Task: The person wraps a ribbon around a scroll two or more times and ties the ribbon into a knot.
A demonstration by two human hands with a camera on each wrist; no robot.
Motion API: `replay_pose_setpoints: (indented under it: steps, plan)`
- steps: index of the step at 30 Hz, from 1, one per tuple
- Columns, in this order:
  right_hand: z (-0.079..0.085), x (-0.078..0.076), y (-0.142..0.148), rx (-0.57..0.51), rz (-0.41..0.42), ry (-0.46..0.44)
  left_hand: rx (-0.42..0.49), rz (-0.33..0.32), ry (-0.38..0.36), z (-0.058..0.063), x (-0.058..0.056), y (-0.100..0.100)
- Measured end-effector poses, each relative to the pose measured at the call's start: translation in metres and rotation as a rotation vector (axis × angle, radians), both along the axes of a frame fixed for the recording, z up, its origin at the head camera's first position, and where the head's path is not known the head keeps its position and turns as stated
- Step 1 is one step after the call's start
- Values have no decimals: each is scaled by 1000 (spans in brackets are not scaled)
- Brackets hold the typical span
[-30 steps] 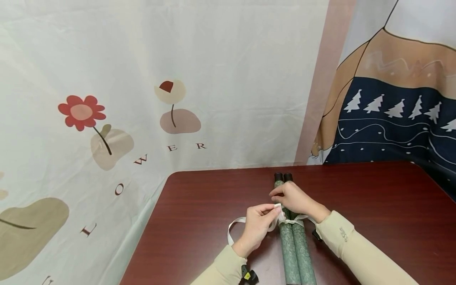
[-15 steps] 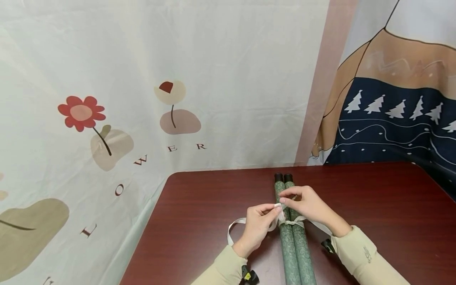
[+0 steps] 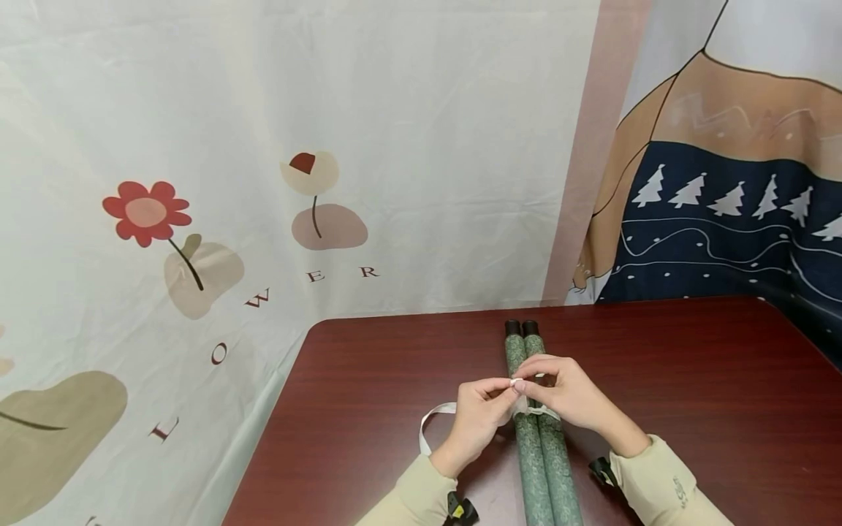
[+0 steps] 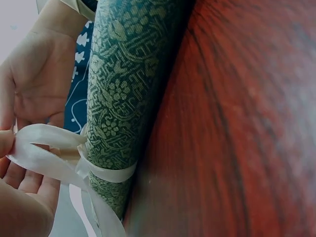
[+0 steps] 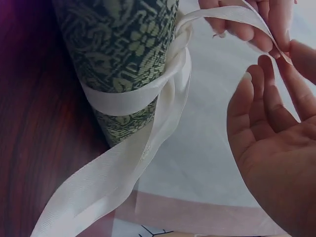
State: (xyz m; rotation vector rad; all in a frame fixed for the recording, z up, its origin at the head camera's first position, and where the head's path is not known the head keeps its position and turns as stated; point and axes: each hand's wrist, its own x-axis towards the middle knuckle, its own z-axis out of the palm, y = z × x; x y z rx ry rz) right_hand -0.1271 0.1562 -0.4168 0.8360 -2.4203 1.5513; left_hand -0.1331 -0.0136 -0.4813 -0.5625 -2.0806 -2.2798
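Note:
Two rolls covered in green patterned cloth, a left roll (image 3: 534, 464) and a right roll (image 3: 559, 467), lie side by side with black end caps (image 3: 522, 328) at the far end. A white ribbon (image 4: 37, 158) ties them around the middle. My left hand (image 3: 476, 416) pinches a folded loop of that ribbon just above the left roll. The right hand (image 3: 572, 394) meets it there, its thumb and index finger closing on the same loop. A loose tail of ribbon (image 5: 94, 182) hangs away from the knot in the right wrist view.
Everything lies on a dark red wooden table (image 3: 368, 380). Behind its far edge hangs a pale cloth (image 3: 427, 146) printed with flowers and letters, with a navy tree print at the right. Another stretch of ribbon (image 3: 427, 424) curves beside my left wrist.
My right hand has drawn back from over the rolls toward me, then brought its fingertips left against the left hand's fingertips at the ribbon. The left hand has hardly moved.

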Motion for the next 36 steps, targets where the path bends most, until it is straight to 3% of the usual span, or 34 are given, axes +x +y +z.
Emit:
replay_pose_setpoints:
  steps: [2, 6, 10, 16, 21, 27, 32, 36]
  plan:
    - [1, 0, 0, -11, -13, 2, -42, -25, 23, 4, 0, -2]
    - [5, 1, 0, -32, -44, -17, -144, -47, 73, 22, 1, -12]
    - [10, 2, 0, -45, -75, -75, -240, 8, 98, 39, -5, -24]
    - [10, 4, 2, -60, -78, -122, -490, 47, 143, 27, -28, -37]
    - [10, 4, 1, -49, -49, -127, -679, -58, 146, 22, -43, -38]
    - [12, 5, 2, -36, -30, -129, -723, -233, 65, 23, -55, -31]
    - [8, 3, 3, -29, -40, -133, -781, -308, 54, 22, -57, -31]
    - [-5, -4, 5, -32, -59, -147, -827, -320, 59, 21, -56, -32]
